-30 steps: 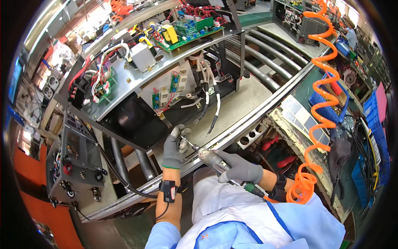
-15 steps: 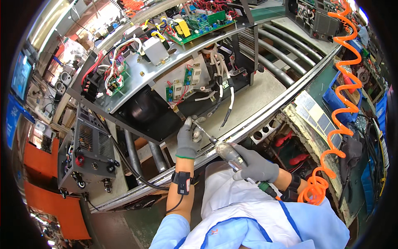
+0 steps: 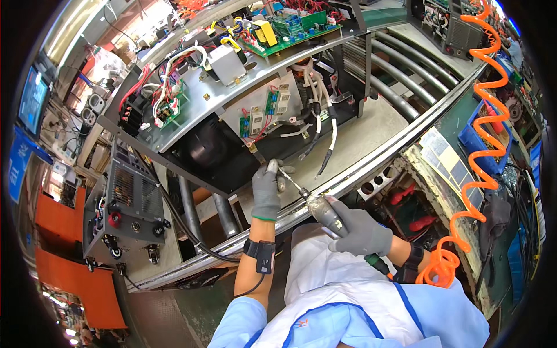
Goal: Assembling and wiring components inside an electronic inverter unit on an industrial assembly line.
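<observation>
In my right hand (image 3: 364, 231), gloved in grey, is an air screwdriver (image 3: 326, 214) with the fingers wrapped round its body. Its long thin bit (image 3: 295, 182) points up and left. My left hand (image 3: 268, 190), also gloved, has its fingers closed at the bit's tip; whatever they pinch there is hidden. Just beyond those fingertips a small metal strip (image 3: 255, 152) sticks out at the lower edge of the open machine chassis (image 3: 168, 134). Inside the chassis are a pale metal plate (image 3: 235, 113) with small green circuit boards and white cables with black ends (image 3: 329, 142).
An orange coiled air hose (image 3: 473, 174) hangs at the right and runs to my right wrist. Metal rollers (image 3: 400, 72) lie beyond the chassis. A grey machine unit (image 3: 130, 203) stands at the left. A blue bin (image 3: 481, 139) sits far right.
The whole scene has shifted slightly to the right in the view. Both hands keep their holds, and the bit's tip stays at my left fingers.
</observation>
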The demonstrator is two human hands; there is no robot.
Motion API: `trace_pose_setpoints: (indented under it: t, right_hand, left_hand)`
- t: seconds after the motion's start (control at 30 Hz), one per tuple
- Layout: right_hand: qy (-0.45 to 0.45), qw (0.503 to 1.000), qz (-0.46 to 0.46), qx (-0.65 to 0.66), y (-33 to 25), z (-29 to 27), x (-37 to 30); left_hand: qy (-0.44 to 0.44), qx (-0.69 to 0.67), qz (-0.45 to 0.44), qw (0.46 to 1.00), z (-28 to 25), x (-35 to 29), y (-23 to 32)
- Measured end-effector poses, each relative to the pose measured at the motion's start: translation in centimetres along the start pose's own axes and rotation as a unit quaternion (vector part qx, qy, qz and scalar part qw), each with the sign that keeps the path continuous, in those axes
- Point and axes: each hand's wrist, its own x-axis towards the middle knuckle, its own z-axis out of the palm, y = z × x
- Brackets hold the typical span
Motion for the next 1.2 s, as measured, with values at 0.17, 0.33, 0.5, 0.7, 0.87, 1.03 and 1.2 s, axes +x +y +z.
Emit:
trace_pose_setpoints:
  t: [0.17, 0.33, 0.5, 0.7, 0.87, 1.03, 1.2]
  right_hand:
    - [-0.029, 0.998, 0.048, -0.031, -0.6, -0.4, 0.6]
    - [0.038, 0.979, -0.063, 0.188, 1.1, 0.5, 1.5]
    - [0.056, 0.964, -0.055, 0.255, -0.5, 0.2, 2.4]
    - [0.09, 0.968, -0.081, 0.222, -0.8, 0.8, 3.2]
    - [0.075, 0.967, -0.048, 0.24, -1.2, 0.8, 3.4]
    - [0.101, 0.967, -0.073, 0.222, -0.8, 1.5, 4.1]
    - [0.121, 0.963, -0.079, 0.226, -0.6, 2.1, 4.8]
  left_hand:
    - [-0.025, -0.111, -0.015, 0.993, -0.6, 0.3, -0.2]
    - [0.005, -0.182, -0.073, 0.981, 0.1, 1.8, 0.9]
    - [0.068, -0.207, -0.052, 0.975, 0.4, 5.4, 1.4]
    - [0.164, -0.165, -0.048, 0.971, 1.6, 5.9, 2.2]
    - [0.163, -0.166, -0.028, 0.972, 1.1, 6.2, 1.1]
    - [0.159, -0.197, -0.039, 0.967, 0.7, 5.6, 1.8]
    - [0.159, -0.179, -0.034, 0.97, 0.8, 5.7, 1.9]
